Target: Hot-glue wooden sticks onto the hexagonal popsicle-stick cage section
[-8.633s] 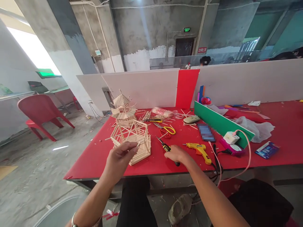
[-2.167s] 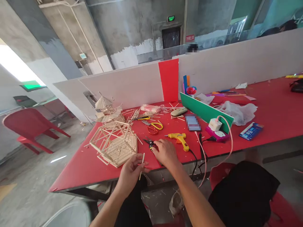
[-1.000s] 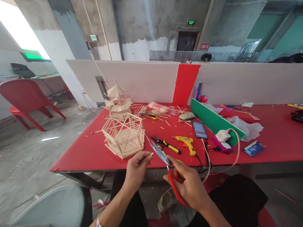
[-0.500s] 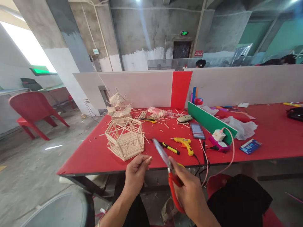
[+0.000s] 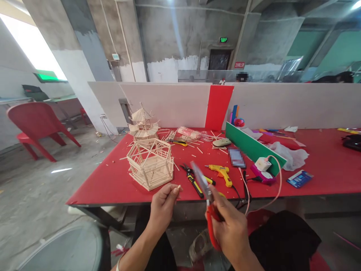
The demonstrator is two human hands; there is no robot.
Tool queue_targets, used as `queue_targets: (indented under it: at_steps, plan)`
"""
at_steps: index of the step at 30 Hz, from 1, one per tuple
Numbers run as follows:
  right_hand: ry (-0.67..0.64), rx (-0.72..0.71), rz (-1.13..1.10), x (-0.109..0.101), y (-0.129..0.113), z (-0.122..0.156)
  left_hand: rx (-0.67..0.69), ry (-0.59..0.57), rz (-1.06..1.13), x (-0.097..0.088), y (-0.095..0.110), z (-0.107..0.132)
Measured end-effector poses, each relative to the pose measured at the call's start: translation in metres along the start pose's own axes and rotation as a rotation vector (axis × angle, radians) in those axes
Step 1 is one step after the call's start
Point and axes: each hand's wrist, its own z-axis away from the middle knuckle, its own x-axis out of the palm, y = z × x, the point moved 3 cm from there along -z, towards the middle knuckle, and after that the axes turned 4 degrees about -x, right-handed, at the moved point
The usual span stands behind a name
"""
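My left hand [image 5: 163, 205] is closed in a pinch on a short piece of pale wooden stick [image 5: 179, 187], its tip showing past the fingertips. Scissors [image 5: 210, 214] with red handles are gripped in my right hand [image 5: 232, 227]; the blades point up and away, slightly blurred, to the right of the stick piece and apart from it. Beyond my left hand stands a hexagonal stick frame [image 5: 149, 185] on the red table. Yellow-and-black pliers [image 5: 194, 185] lie beyond the scissors, partly overlapped by the blades. A yellow glue gun [image 5: 221, 172] rests to their right.
Behind the frame stands a tiered stick pagoda [image 5: 143, 128]. Loose sticks [image 5: 191, 138] and a utility knife [image 5: 178, 142] lie at the back. Right of the glue gun are a phone [image 5: 237, 157], a power strip [image 5: 263, 176] with cords, and a green board [image 5: 251, 146].
My right hand and the scissors have shifted slightly right, away from my left hand, uncovering more of the pliers. The left hand keeps its pinch on the stick piece. The view has shifted a little.
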Motion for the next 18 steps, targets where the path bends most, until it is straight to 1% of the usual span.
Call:
queue_targets:
  at_steps: [1,4,7,8,10,11,14,15,17,18]
  plan:
    - [-0.009,0.006,0.000,0.000,0.000,0.000,-0.002,-0.001,0.002,-0.001,0.000,0.000]
    - [-0.148,-0.022,0.006,0.002,-0.001,-0.002,-0.007,-0.011,0.006,-0.002,0.001,0.000]
    - [-0.070,0.018,-0.014,-0.003,0.000,-0.005,-0.018,-0.005,0.023,-0.003,0.001,0.000]
    - [-0.079,0.017,-0.011,-0.004,0.000,-0.005,-0.013,-0.005,0.025,-0.003,0.001,-0.001]
    - [-0.175,-0.014,-0.002,-0.003,-0.001,-0.007,-0.007,-0.011,0.035,-0.002,0.001,-0.001]
    - [-0.196,-0.015,-0.006,-0.003,-0.001,-0.008,-0.013,-0.012,0.050,-0.002,0.001,-0.001]
    - [-0.071,0.025,-0.031,-0.007,0.001,-0.010,-0.043,-0.012,0.116,-0.002,0.000,-0.001]
    - [-0.073,0.023,-0.025,-0.007,0.002,-0.011,-0.043,-0.015,0.132,-0.002,0.000,-0.001]
    - [-0.176,-0.008,-0.016,-0.003,0.001,-0.011,-0.039,-0.019,0.149,-0.003,-0.001,-0.002]
    - [-0.205,-0.004,-0.017,-0.001,0.001,-0.011,-0.038,-0.017,0.156,-0.004,-0.001,-0.002]
